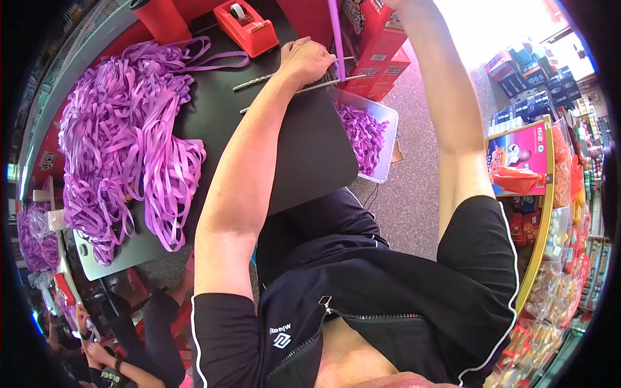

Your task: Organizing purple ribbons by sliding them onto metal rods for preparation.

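My left hand (306, 63) rests at the far edge of the black tabletop (310, 149), over two thin metal rods (317, 85). Its fingers are curled; what they grip is hidden. A taut strip of purple ribbon (336, 32) runs from beside those fingertips up out of the picture. My right forearm (446, 84) reaches up and away, and the upper edge cuts off the right hand, so its fingers do not show. Below the ribbon, a clear plastic bin (386, 145) holds short purple ribbon pieces (362, 136).
A big heap of long purple ribbons (123, 142) covers the table's left side. Near its far edge sit a red tape dispenser (249, 32) and red cylinder (158, 19). Red cartons (375, 58) stand beyond the bin. Another person's hands (97, 352) show lower left; stocked shelves (563, 246) line the right.
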{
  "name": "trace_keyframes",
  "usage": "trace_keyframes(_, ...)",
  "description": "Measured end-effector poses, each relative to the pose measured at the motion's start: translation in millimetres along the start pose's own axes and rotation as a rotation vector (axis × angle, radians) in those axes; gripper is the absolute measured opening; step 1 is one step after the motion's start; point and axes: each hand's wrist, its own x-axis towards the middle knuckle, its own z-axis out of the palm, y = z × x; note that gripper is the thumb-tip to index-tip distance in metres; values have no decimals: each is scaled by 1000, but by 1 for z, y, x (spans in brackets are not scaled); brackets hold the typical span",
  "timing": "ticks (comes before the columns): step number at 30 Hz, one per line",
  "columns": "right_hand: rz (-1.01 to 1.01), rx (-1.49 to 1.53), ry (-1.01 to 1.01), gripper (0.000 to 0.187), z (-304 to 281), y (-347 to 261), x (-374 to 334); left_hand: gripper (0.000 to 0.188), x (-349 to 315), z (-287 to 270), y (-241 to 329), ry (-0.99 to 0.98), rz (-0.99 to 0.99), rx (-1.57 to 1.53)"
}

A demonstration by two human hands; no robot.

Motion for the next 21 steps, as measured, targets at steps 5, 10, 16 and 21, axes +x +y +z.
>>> trace_keyframes(5, 300, -3, 208, 44, -13, 79, 39, 33, -3, -1, -8, -3, -47, -104)
trace_keyframes(10, 524, 192, 102, 47, -64, 180, 41, 33, -2, -8, 0, -74, -40, -178)
trace_keyframes(16, 570, 456, 19, 51, -55, 240, 10, 33, -12, -21, 10, -136, -54, -105)
trace_keyframes(21, 621, 440, -7, 54, -60, 288, -21, 30, -7, -19, 12, -145, -67, -85)
